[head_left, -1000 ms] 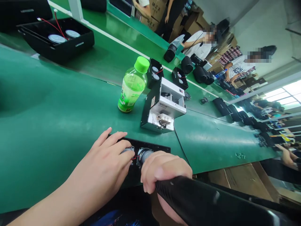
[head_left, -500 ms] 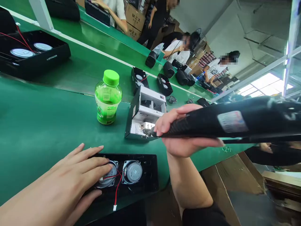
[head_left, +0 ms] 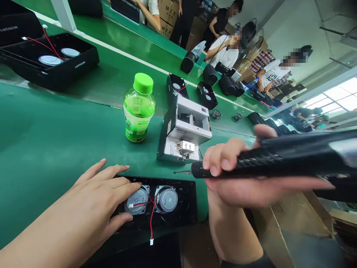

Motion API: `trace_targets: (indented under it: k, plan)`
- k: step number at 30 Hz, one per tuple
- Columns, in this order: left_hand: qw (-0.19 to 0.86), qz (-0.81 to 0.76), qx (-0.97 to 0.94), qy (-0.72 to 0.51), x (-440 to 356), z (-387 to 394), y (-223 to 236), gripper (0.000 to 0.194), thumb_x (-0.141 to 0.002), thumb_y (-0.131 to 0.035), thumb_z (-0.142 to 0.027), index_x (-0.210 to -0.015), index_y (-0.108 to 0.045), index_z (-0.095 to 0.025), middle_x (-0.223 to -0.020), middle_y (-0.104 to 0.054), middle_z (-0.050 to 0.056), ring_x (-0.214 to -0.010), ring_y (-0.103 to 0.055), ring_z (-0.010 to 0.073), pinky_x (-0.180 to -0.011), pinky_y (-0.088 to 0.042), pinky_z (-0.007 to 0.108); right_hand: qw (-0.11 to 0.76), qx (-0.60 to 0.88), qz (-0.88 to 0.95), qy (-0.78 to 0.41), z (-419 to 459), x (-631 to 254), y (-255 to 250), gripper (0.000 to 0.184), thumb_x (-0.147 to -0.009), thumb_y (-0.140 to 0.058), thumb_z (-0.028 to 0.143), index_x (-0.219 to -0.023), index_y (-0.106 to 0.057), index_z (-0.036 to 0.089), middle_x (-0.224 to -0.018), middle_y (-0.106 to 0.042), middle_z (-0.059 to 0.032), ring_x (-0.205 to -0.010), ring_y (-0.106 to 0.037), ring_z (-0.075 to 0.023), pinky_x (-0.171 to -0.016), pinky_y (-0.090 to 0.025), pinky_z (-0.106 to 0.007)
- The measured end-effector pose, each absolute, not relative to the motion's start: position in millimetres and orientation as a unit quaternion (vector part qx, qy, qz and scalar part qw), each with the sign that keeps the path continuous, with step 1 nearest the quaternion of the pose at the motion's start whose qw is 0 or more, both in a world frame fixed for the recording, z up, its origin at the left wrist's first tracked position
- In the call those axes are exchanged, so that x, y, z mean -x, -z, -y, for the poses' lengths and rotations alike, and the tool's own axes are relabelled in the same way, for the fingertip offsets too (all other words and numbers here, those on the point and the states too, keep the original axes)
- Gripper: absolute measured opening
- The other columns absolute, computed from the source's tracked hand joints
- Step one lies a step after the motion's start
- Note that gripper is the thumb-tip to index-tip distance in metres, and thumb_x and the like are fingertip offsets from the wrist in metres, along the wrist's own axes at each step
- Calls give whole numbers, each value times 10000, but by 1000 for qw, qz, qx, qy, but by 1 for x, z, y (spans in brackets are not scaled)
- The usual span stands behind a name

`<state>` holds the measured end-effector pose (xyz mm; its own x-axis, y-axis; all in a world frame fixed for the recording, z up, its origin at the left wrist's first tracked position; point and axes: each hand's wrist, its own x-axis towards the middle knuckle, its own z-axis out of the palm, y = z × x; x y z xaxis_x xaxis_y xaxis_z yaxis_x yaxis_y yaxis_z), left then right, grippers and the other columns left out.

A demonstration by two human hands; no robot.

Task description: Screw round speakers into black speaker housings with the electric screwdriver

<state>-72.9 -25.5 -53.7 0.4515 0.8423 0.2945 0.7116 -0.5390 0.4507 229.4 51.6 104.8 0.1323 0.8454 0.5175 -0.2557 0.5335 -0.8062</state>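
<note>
My left hand [head_left: 95, 201] lies with fingers apart over the left end of a black speaker panel [head_left: 185, 203], its fingertips near the left speaker. Two round speakers sit in the panel: the left speaker [head_left: 138, 201] is partly under my fingers, and the right speaker [head_left: 168, 200] is uncovered. Thin red wires [head_left: 151, 219] run between them, and a white connector [head_left: 151, 242] hangs over the panel's front side. My right hand [head_left: 237, 171] is wrapped around a black electric screwdriver [head_left: 267, 156]. Its thin bit [head_left: 182, 172] points left, above the panel's far edge.
Behind the panel stands a white and black screw feeder [head_left: 186, 130]. A green-capped bottle [head_left: 139, 108] is to its left. An open speaker case [head_left: 52, 59] lies far left. A cardboard box [head_left: 292, 223] is at lower right. Co-workers [head_left: 223, 48] sit across the green bench.
My right hand has moved right and slightly down with the screwdriver, and its bit now shows. My left hand stays on the panel. The whole view has shifted a little.
</note>
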Motion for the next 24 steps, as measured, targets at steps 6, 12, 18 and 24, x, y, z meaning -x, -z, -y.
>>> trace_targets:
  k: [6, 12, 18, 24]
  plan:
    - [144, -467, -842, -228, 74, 25, 49, 571, -848, -947, -334, -1377, -899, -543, -1276, -1002, -63, -1482, -881, 473, -1581, -343, 805, 620, 257, 533, -515, -19, -224, -112, 542, -1106, -897, 886, -1328, -908, 392, -754, -830, 51, -568, -772, -194, -599, -707, -364]
    - [137, -466, -845, -222, 73, 23, 41, 469, -935, -919, -427, -1383, -888, -561, -1250, -1003, -77, -1466, -886, 457, -1478, -464, 740, 576, 251, 506, -592, -33, -195, -76, 728, -963, -957, 998, -1251, -793, 350, -701, -802, 58, -504, -724, -211, -538, -674, -351]
    - [118, -453, -853, -233, 73, 23, 40, 481, -921, -920, -393, -1376, -859, -538, -1198, -1000, -106, -1369, -897, 451, -1363, -474, 684, 570, 262, 512, -586, -35, -184, -73, 753, -965, -931, 1021, -1212, -784, 325, -666, -772, 59, -482, -690, -211, -519, -646, -351]
    - [104, -440, -859, -241, 72, 22, 40, 444, -958, -922, -389, -1386, -863, -495, -1185, -993, -94, -1340, -881, 416, -1357, -404, 599, 587, 234, 509, -584, -36, -180, -63, 736, -984, -914, 1005, -1274, -856, 331, -698, -802, 57, -493, -691, -197, -525, -636, -324]
